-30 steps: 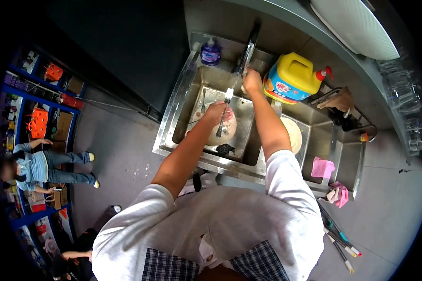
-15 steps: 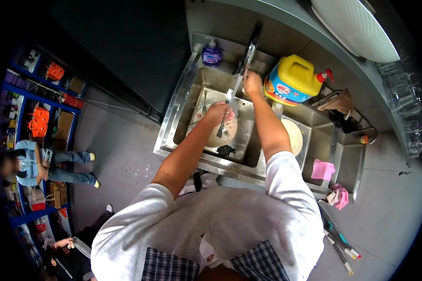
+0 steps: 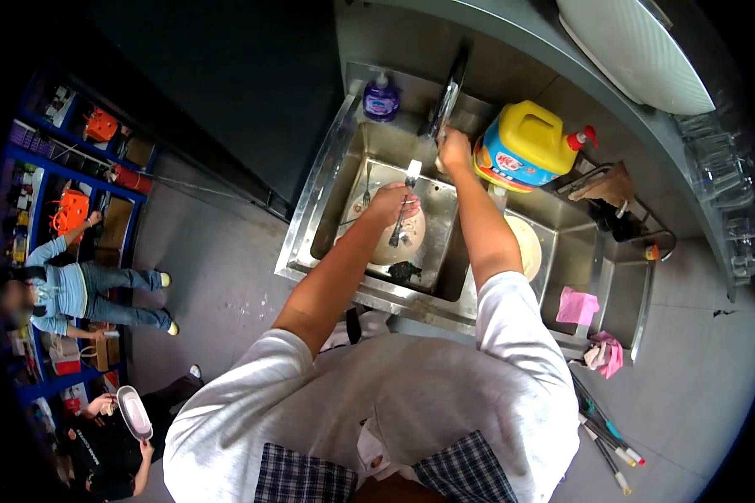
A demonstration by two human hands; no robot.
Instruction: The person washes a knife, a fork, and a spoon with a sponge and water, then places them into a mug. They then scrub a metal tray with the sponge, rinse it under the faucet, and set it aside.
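Note:
My left hand (image 3: 391,204) is closed around a metal fork (image 3: 397,233), its dark end pointing down over a pale round plate (image 3: 411,237) in the left sink basin (image 3: 441,220). The fork's bright other end rises above my fingers. My right hand (image 3: 454,152) is closed at the side of the faucet (image 3: 446,99), near the spout; its fingertips are partly hidden. No water stream shows under the spout. Another fork (image 3: 367,186) leans in the basin, left of my left hand. Dark scraps (image 3: 404,271) lie at the basin's near side.
A yellow detergent jug (image 3: 528,138) and a purple soap bottle (image 3: 381,101) stand behind the basins. A pale dish (image 3: 524,245) sits in the middle basin, pink cloths (image 3: 578,306) farther right. Two people are at left, one holding an oval container (image 3: 134,412).
The stream from the faucet has stopped. My hands have hardly moved. At left, one person has raised an arm toward the shelf, and the other has brought the oval container into fuller view.

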